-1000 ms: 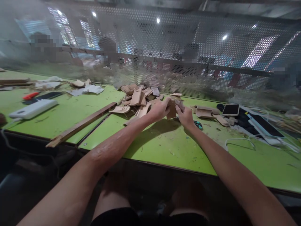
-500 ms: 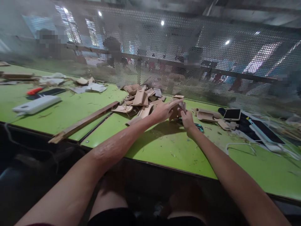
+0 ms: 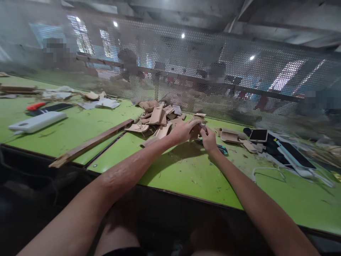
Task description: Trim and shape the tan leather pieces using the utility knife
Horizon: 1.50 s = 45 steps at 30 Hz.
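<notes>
My left hand (image 3: 185,131) is closed around a tan curved bamboo piece (image 3: 195,133), held up over the green table; the fingers cover much of it. Against its right side, my right hand (image 3: 209,139) pinches a small pale scrap (image 3: 203,126), which could be paper or sandpaper. Just below the right wrist lies a utility knife with a teal and black handle (image 3: 222,150). Left of my hands is a heap of curved bamboo pieces (image 3: 157,115). More bamboo pieces (image 3: 233,136) lie to the right.
A long wooden strip (image 3: 93,142) lies across the table (image 3: 170,170) near its seam. At left are a white power bank (image 3: 38,122), a dark phone (image 3: 57,107) and crumpled paper (image 3: 102,103). Phones (image 3: 258,135) and white cables (image 3: 269,169) occupy the right. A perforated metal screen (image 3: 173,81) stands behind.
My two hands have drawn closer together on the bamboo piece, and the left fingers, stretched out before, now curl over it. The view has tilted slightly.
</notes>
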Tool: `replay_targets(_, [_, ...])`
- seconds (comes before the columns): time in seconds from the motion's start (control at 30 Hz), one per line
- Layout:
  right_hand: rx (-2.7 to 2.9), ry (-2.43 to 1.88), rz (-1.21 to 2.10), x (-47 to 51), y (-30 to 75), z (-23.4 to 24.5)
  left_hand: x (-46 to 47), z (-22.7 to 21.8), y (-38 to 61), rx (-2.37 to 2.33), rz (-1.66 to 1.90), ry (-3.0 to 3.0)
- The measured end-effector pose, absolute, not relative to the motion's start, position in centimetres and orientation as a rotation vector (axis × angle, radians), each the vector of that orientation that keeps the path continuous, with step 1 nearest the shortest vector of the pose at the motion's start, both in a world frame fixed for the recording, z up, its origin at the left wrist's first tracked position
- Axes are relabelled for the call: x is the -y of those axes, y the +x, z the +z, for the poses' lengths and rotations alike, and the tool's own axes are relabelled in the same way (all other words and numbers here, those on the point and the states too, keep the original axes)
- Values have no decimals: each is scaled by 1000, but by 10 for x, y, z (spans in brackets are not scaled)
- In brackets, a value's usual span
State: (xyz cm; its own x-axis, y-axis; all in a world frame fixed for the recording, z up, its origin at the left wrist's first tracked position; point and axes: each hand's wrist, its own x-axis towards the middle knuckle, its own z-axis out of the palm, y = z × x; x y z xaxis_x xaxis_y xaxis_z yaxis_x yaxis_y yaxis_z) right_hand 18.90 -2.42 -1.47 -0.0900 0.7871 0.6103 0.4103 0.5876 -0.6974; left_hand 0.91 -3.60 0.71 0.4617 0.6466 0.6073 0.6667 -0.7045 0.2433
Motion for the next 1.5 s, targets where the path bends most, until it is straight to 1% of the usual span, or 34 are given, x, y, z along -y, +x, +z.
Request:
replay_targets(0.3, [1849, -1052, -7, 17, 199, -12, 36, 6, 7, 1167, -1073, -2623])
replay_targets(0.4, [1877, -1028, -101, 16, 202, -8, 35, 5, 7, 1181, -1081, -2600])
replay_targets(0.73, [1865, -1044, 8, 17, 196, -15, 31, 2, 6, 1201, -1111, -2576])
replay_targets(0.97, [1889, -978, 5, 15, 195, -17, 30, 2, 5, 1153, -1145, -2594])
replay_targets(1.2, [1891, -998, 3, 13, 195, -20, 29, 3, 6, 1123, -1178, -2629])
replay_targets(1.5, [1908, -1007, -20, 14, 194, -20, 31, 6, 4, 1158, -1139, -2616])
